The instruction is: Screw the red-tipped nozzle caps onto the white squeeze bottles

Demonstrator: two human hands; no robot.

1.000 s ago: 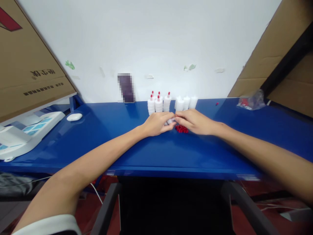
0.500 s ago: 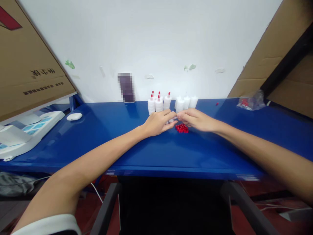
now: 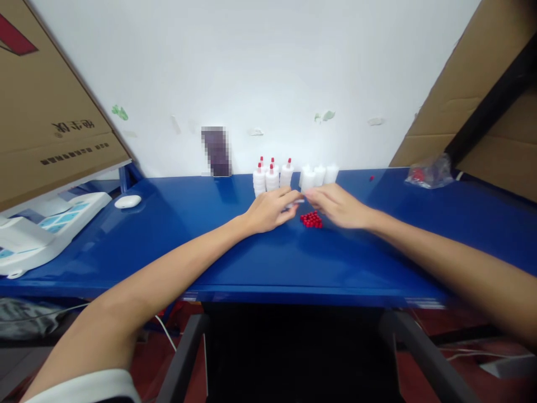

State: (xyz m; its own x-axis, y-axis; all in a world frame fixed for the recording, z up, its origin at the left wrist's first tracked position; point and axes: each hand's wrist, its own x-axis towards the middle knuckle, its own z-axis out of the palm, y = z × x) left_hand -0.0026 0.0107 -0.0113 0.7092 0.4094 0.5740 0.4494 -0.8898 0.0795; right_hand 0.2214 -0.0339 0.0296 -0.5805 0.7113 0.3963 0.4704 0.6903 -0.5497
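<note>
Two hands drawn slightly apart | left hand (image 3: 271, 210) grips white bottle (image 3: 294, 202) | right hand (image 3: 338, 206): blurred, cannot tell

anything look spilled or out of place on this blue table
One red cap lies alone near the back of the table, well apart from the cap pile beside the right hand. Otherwise nothing stands out: the capped bottles and the uncapped bottles stand upright in two tidy groups, and nothing looks spilled.

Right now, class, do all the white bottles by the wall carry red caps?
No: the left group of bottles has red caps, while the right group stands uncapped.
</note>
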